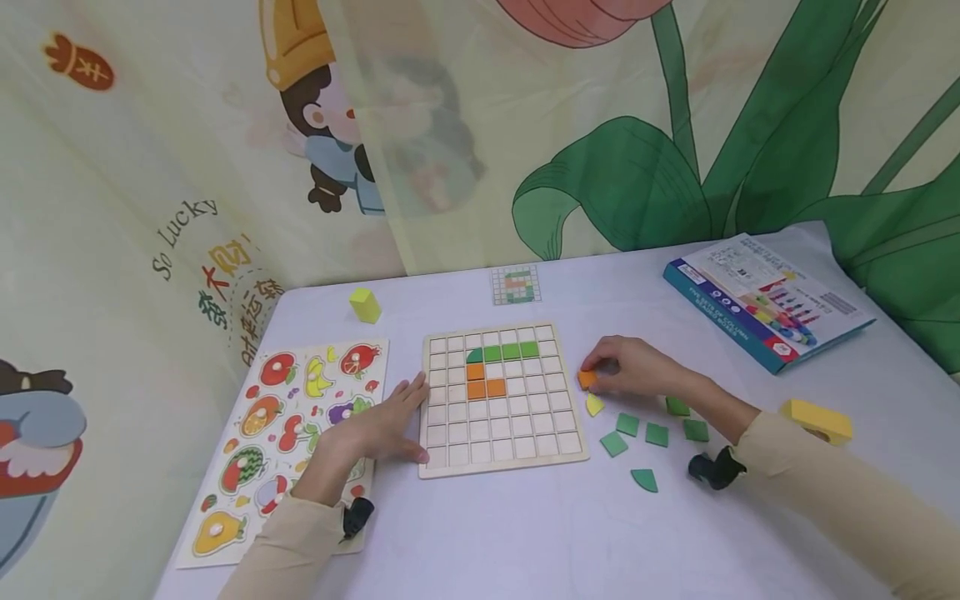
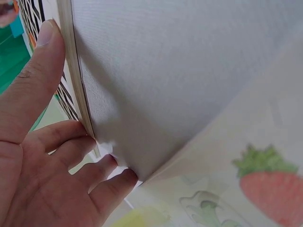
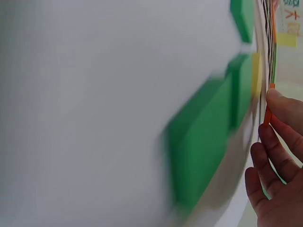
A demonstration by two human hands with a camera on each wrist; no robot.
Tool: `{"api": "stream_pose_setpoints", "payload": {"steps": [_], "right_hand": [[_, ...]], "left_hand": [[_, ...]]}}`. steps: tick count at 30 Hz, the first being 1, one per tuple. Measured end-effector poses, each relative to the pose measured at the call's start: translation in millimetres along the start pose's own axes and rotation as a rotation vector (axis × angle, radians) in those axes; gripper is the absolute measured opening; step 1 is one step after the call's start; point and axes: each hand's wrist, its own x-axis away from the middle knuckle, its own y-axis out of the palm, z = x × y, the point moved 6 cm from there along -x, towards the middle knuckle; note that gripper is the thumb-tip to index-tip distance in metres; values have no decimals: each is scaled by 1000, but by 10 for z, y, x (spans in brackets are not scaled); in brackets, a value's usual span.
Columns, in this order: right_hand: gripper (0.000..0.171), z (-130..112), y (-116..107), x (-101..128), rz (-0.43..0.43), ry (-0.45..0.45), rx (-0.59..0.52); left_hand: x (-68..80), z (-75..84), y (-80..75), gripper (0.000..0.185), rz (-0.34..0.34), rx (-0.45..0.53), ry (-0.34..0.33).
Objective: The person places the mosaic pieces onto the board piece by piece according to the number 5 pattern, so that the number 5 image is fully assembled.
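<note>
Nearest, off the close right corner of the grid board: loose quarter-round tile, green, flat on the desk. Slightly farther, right of the board: black wrist device, then loose green squares. Possible fault: squares scattered by a low sweep of sleeve or device. Left of the board: fruit board; between the two, left hand, fingers apart, touching the grid board's left edge. Possible fault: grid board skewed by uneven pressure there. Just right of the board: yellow tile; beyond it, orange tile, clamped between thumb and fingertips of the right hand. Height above desk not determinable. Possible fault: drop or twist, from so small a pinch. On the board: green row, orange squares below its left end; liable to displacement if brushed. Past the far edge: patterned card.
</note>
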Motion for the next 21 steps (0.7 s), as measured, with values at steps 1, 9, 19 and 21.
{"api": "stream_pose_setpoints", "payload": {"steps": [1,9,19,21], "right_hand": [[26,-86,35,-54,-3,-12,-3],[22,-738,295,-367,17,-196,54],[21,-866,412,-431,48,-196,115],[21,-866,419,-433,47,-200,112]], "left_hand": [[-2,-4,3,98,-1,0,-2],[-18,-19,18,98,-3,-5,-15],[-16,-16,14,98,-2,2,-7],[-16,-23,10,98,-1,1,-7]]}}
